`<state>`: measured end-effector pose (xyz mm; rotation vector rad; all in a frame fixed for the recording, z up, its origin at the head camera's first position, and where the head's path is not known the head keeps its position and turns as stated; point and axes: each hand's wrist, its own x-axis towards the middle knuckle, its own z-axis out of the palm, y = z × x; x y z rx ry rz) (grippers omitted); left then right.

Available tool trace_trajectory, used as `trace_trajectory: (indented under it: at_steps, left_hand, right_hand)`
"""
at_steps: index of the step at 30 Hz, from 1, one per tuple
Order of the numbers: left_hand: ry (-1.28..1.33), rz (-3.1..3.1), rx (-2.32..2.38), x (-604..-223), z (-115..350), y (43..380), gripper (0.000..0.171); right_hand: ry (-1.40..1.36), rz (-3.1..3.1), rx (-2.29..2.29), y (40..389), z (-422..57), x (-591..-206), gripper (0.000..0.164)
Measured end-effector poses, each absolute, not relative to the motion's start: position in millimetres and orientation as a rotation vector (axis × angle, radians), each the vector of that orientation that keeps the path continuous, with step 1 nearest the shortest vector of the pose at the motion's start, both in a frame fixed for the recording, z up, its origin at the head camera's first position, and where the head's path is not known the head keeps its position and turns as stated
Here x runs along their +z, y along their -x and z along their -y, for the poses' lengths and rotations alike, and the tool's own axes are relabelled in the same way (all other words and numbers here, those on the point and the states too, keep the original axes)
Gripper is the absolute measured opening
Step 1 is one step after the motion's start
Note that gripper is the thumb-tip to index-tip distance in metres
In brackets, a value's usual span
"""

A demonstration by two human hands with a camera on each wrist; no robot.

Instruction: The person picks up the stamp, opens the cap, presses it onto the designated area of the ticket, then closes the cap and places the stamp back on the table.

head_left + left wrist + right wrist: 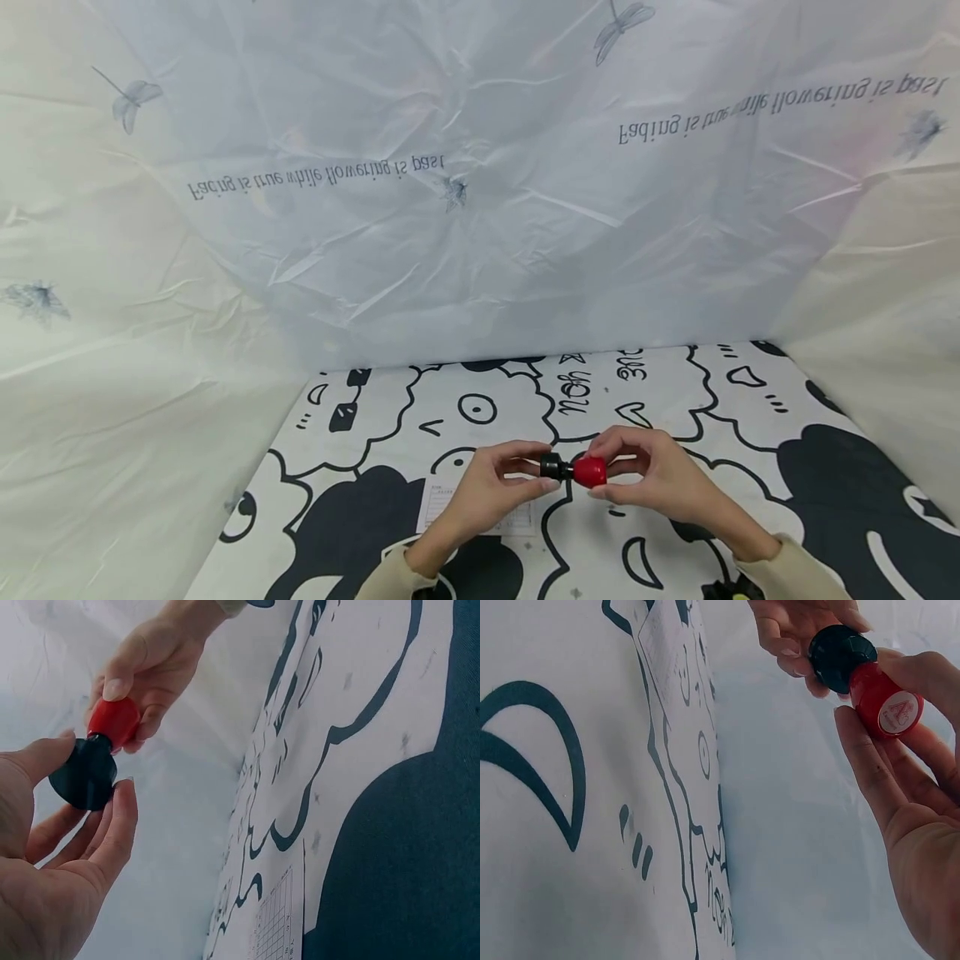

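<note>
Between my two hands, above the table, is what looks like a round hand stamp [590,472] with a red bulb handle [115,720] and a wide black base [82,776]. My left hand [495,485] pinches the black base between thumb and fingertips. From the other side, my right hand [656,473] grips the red handle with thumb and fingers. The stamp lies roughly sideways, its narrow black neck showing between the two parts. A pale round label [900,712] marks the handle's end in the right wrist view. The base's flat underside is hard to make out.
A printed paper sheet with a grid [435,502] lies on the table beneath my left hand, partly covered by it in the head view. The tablecloth [480,433] has black-and-white cartoon drawings. Pale sheeting [480,275] walls off the back and both sides.
</note>
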<state>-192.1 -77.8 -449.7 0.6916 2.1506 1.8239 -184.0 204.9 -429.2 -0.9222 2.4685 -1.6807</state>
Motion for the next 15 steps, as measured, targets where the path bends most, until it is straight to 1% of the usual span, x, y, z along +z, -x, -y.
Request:
trace_trajectory:
  at_steps: [8, 15]
  left_hand:
    - [-0.671, -2.164, 1.819, -446.9, 79.3, 193.9, 0.038]
    - [-0.594, -2.221, 1.855, -444.1, 75.9, 192.2, 0.038]
  right_hand:
    - [0.879, -2.454, -1.721, 183.4, -202.6, -427.9, 0.032]
    - [0.860, -2.456, -1.759, 184.0, -198.6, -428.6, 0.042]
